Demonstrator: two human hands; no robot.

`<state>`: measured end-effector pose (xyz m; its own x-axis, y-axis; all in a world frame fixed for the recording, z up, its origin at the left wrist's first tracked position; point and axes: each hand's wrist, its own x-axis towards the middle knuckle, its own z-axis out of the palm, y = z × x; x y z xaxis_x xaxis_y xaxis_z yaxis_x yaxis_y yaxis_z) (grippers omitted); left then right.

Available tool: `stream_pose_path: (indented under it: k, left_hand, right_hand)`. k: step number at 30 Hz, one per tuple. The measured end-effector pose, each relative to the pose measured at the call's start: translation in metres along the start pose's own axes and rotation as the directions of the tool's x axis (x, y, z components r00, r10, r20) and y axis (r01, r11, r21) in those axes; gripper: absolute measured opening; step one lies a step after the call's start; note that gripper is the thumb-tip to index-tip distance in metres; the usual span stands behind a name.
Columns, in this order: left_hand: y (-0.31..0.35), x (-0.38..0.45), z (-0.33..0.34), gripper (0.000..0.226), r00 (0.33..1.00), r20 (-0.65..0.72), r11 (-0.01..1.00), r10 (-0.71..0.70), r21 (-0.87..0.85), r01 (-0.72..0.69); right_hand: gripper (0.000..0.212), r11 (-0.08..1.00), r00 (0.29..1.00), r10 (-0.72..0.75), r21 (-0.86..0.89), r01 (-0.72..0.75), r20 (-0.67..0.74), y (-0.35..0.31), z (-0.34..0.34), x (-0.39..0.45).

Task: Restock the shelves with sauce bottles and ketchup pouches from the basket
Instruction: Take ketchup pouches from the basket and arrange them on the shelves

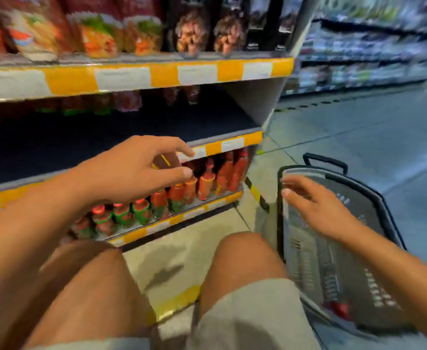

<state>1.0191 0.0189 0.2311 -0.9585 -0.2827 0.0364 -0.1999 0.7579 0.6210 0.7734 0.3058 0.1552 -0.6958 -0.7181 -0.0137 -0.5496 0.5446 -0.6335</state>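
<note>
Crouched before a supermarket shelf unit, a person reaches out with both bare hands. Their left hand hovers in front of the middle shelf's yellow-and-white front edge, fingers loosely spread and slightly bent, holding nothing; whether a fingertip touches the edge strip cannot be told through the blur. Their right hand is stretched flat, fingers straight, over the near rim of the grey plastic basket, which stands on the floor beside the right knee; it grips nothing, and contact with the rim is unclear.

Red sauce bottles stand upright in a row along the front edge of the bottom shelf, some with green labels, running from the unit's right end toward the left. One small red item lies at the near end of the basket's floor; what it is cannot be made out. Pouches with food pictures line the top shelf. The shelf edge tags are white, but motion blur leaves all writing and brand names unreadable.
</note>
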Motion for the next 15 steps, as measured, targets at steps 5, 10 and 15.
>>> stream_pose_path:
  k: [5,10,15]
  left_hand:
    - [0.098,0.081,0.068,0.034,0.969,0.178,0.975,0.172,0.111,-0.194]
    - [0.162,0.131,0.173,0.031,0.903,0.365,0.934,0.229,0.179,-0.309]
    - [0.186,0.152,0.29,0.031,0.783,0.605,0.936,0.146,0.171,-0.306]
  right_hand:
    - [0.029,0.97,0.97,0.24,-0.043,-0.241,-0.036,0.109,-0.056,-0.04]
    - [0.035,0.881,0.891,0.425,-0.299,-0.366,0.162,0.2,-0.06,-0.061]
    - [0.026,0.825,0.746,0.526,-0.458,-0.331,0.41,0.262,-0.023,-0.069]
